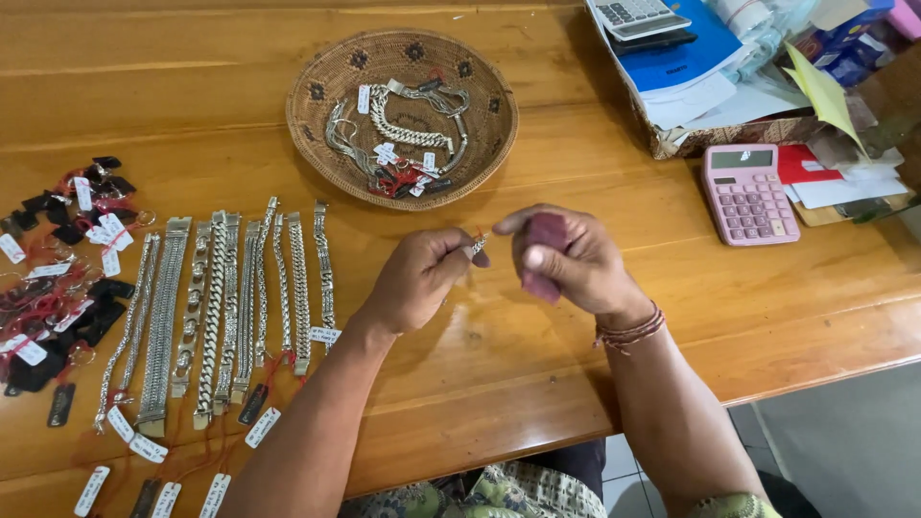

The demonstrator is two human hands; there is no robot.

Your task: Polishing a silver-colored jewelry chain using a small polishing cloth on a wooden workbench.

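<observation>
My left hand is closed on a small silver ring, held between thumb and fingers over the wooden table. My right hand grips a folded dark red cloth right beside the ring. Both hands hover close together near the table's middle. A row of several silver chain bracelets with white tags lies flat to the left of my left arm. Behind the hands stands a round woven basket holding more tagged silver chains.
A pile of rings with black and white tags on red strings lies at the far left. A pink calculator sits at the right, beside papers and a box with a blue book and a grey calculator. The table's front edge runs near my lap.
</observation>
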